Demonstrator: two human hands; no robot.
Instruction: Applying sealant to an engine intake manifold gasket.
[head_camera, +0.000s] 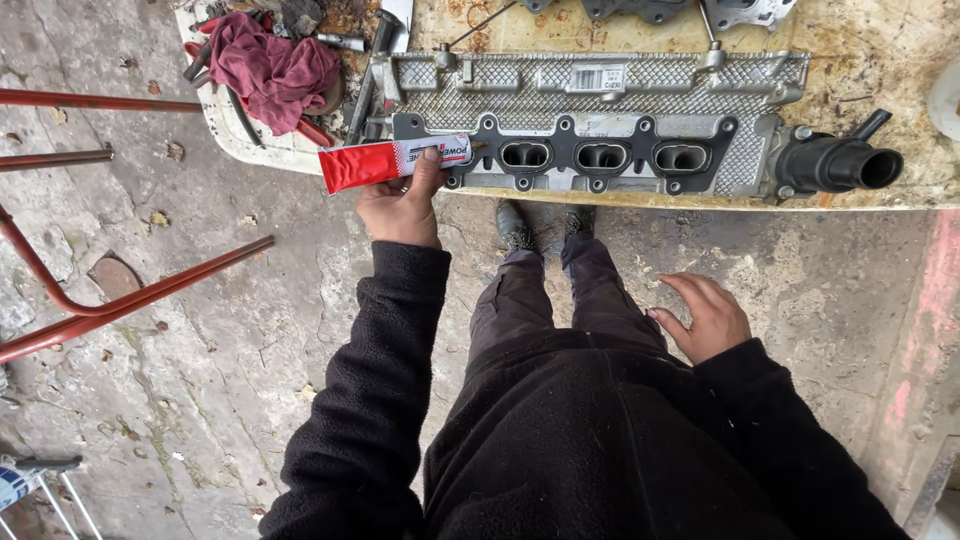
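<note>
Holding a red and white sealant tube (393, 161) level in the left hand (403, 205), grip closed around its nozzle end, tip right at the black gasket face (590, 155) of the aluminium engine part (600, 90) on the bench (880, 60). Right hand (708, 318) empty, fingers spread loose, hanging by the thigh. Maroon rag (272, 65) lies on tools at the bench's left end.

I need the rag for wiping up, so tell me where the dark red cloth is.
In the head view, the dark red cloth lies at the upper left, on the left end of the workbench, beside the metal engine part.
</note>
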